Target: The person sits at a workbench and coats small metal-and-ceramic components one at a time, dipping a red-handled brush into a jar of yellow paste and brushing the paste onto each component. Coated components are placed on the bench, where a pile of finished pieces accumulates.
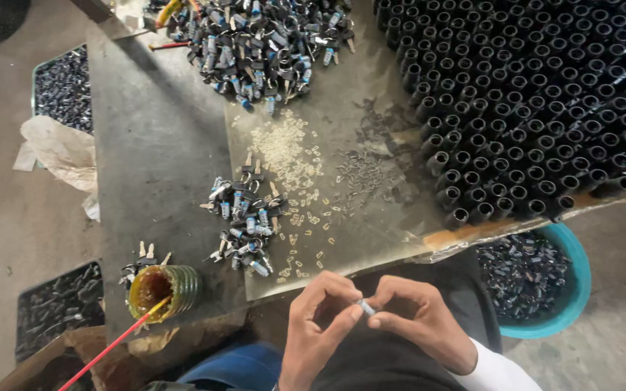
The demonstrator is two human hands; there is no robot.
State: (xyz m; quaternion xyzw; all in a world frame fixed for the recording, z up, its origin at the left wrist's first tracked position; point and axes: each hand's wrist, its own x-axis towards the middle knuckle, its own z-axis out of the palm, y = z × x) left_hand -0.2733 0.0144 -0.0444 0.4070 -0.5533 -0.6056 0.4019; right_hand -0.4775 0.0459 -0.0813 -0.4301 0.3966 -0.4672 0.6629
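Both my hands meet at the bottom centre, below the table's near edge. My left hand [318, 326] and my right hand [422, 324] pinch one small silver cylinder [366, 307] between their fingertips. Just ahead on the table lies a small heap of keyed lock cylinders [244, 221] with black key heads. Beside that heap are scattered tiny pale metal plates [288, 156] and a patch of small dark springs or pins [360, 174].
A larger pile of keyed cylinders [255, 43] lies at the far edge. Rows of black tubular housings [545, 101] fill the right side. A jar of amber grease [161, 289] with a red stick [106, 351] stands near left. A teal tub [545, 279] and grey bins [63, 87] of parts sit on the floor.
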